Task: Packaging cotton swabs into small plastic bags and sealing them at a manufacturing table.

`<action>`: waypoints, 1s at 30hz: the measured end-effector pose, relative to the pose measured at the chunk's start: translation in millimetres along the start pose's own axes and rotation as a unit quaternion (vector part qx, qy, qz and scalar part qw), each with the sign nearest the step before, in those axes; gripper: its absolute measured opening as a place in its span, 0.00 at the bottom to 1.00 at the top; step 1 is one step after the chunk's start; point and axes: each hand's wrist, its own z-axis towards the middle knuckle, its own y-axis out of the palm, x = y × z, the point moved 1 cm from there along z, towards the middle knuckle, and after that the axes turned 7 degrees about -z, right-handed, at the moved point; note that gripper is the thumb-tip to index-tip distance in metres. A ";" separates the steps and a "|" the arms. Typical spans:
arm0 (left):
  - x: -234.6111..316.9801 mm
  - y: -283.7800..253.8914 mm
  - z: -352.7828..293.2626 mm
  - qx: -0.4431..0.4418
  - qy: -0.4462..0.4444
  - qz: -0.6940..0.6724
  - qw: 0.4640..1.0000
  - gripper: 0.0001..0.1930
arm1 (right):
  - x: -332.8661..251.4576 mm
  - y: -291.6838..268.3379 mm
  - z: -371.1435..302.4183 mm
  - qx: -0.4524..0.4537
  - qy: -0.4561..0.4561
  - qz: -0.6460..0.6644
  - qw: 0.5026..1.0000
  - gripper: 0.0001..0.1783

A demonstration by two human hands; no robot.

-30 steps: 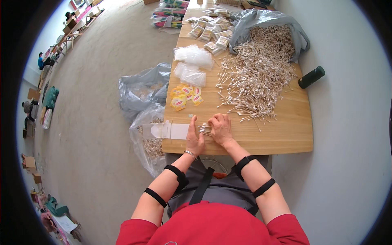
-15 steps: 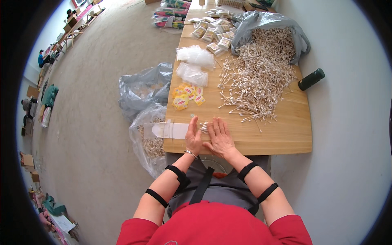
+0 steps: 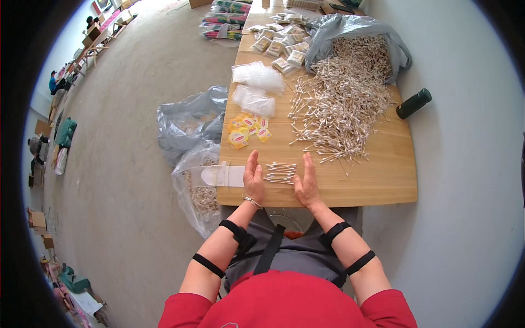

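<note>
A small row of cotton swabs (image 3: 281,173) lies on the wooden table between my two hands, roughly side by side with their sticks running left to right. My left hand (image 3: 254,178) stands on edge at their left ends, fingers stretched out. At the right ends my right hand (image 3: 307,182) stands the same way, its palm facing the swabs and its thumb close to them. Neither hand grips anything. Left of my left hand, a flat white strip with a rounded end (image 3: 229,176) lies at the table's edge. Beyond my hands spreads a large heap of cotton swabs (image 3: 347,104).
Yellow printed cards (image 3: 246,130), clear plastic bags (image 3: 257,77) and filled small packs (image 3: 281,41) lie along the table's left side. The heap spills from a grey plastic bag (image 3: 403,49). A dark green bottle (image 3: 414,104) is at the right edge. Plastic sacks (image 3: 191,117) stand on the floor left.
My right hand was lying flat over the swabs; it has moved right and turned on edge, uncovering the row. My left hand stays at their left ends.
</note>
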 end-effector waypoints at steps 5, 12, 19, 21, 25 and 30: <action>0.5 18.6 -10.8 -0.046 0.003 0.119 0.992 0.23 | -11.2 21.9 7.4 0.097 0.097 0.154 0.978 0.34; -12.6 8.8 -8.9 -0.015 0.051 0.137 0.989 0.23 | -19.6 36.2 16.5 0.111 0.071 0.128 0.983 0.28; -5.4 11.8 6.2 -0.039 -0.015 0.056 0.998 0.24 | -24.2 38.9 23.7 0.054 0.110 0.183 0.975 0.26; -4.3 11.7 4.2 -0.054 -0.024 0.071 0.996 0.24 | -27.1 42.1 24.6 0.049 0.091 0.221 0.970 0.25; -9.0 4.2 2.7 -0.075 -0.033 0.021 0.996 0.24 | -22.2 40.1 25.1 0.108 0.034 0.129 0.985 0.23; -7.1 5.1 -0.9 -0.069 -0.040 0.014 0.997 0.25 | -20.8 36.8 23.9 0.007 0.002 0.065 0.998 0.18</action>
